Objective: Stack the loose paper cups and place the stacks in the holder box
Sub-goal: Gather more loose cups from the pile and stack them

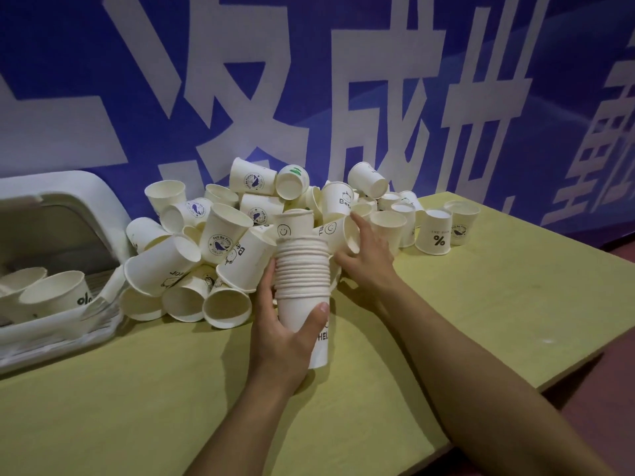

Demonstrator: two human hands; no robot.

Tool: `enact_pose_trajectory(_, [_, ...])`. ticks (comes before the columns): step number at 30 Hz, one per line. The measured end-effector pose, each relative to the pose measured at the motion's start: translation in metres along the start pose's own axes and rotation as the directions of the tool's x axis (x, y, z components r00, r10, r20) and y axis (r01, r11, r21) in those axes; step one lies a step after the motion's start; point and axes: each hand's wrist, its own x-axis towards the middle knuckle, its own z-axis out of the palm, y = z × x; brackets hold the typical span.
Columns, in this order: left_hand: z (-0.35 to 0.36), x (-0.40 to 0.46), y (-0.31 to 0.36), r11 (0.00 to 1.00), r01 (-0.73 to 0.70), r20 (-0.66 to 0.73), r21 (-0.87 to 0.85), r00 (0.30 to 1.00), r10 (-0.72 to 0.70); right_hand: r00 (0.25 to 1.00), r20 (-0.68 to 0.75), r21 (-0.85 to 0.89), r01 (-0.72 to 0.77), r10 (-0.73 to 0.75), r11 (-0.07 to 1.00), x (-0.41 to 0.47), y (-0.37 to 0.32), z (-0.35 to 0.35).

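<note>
My left hand (287, 333) grips a tall stack of nested white paper cups (302, 266) held upright above the yellow-green table (137, 400). Its top cup shows a smiley face. My right hand (369, 255) reaches into the pile of loose cups (220, 235) behind the stack, fingers closed around the rim of a cup lying on its side (338, 231). The white holder box (58, 324) stands at the left edge, with some cups (55, 290) lying inside it.
A blue wall banner with large white characters (309, 97) runs right behind the pile. A few cups stand upside down at the right, one marked with a percent sign (434, 231). The table's right edge (584, 359) drops off to a reddish floor.
</note>
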Motion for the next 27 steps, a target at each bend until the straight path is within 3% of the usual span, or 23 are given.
enact_pose_trajectory(3, [0.001,0.003,-0.002,1.000,-0.016,-0.001,0.023,1.000,0.016,0.997,-0.052,-0.036,0.048,-0.050,0.998,0.004,0.001,-0.007])
enact_pose_trajectory(7, [0.003,0.004,-0.003,0.998,-0.033,0.036,0.055,0.999,0.031,0.988,-0.150,0.238,0.058,-0.023,0.970,-0.005,-0.005,-0.027])
enact_pose_trajectory(11, [0.003,0.002,-0.007,0.991,-0.062,0.084,0.120,0.995,0.052,0.991,-0.090,0.705,-0.009,0.102,0.709,-0.016,-0.016,-0.038])
enact_pose_trajectory(13, [0.002,0.001,-0.009,0.976,-0.098,0.097,0.192,0.992,0.081,0.998,-0.007,0.833,-0.030,0.065,0.553,-0.021,-0.021,-0.038])
enact_pose_trajectory(15, [0.002,0.000,-0.006,0.948,-0.146,0.135,0.283,0.985,0.111,0.997,0.073,0.883,-0.056,-0.019,0.466,-0.025,-0.028,-0.039])
enact_pose_trajectory(19, [0.000,-0.001,-0.001,0.918,-0.190,0.169,0.347,0.976,0.138,0.975,0.179,0.818,-0.075,-0.129,0.570,-0.033,-0.039,-0.048])
enact_pose_trajectory(23, [-0.004,-0.003,0.006,0.928,-0.194,0.114,0.317,0.980,0.166,0.940,0.227,0.496,0.113,-0.254,0.861,-0.041,-0.055,-0.066])
enact_pose_trajectory(27, [-0.009,-0.005,0.015,0.947,-0.186,0.138,0.261,0.978,0.154,0.909,0.235,0.342,0.254,-0.344,0.905,-0.056,-0.087,-0.084])
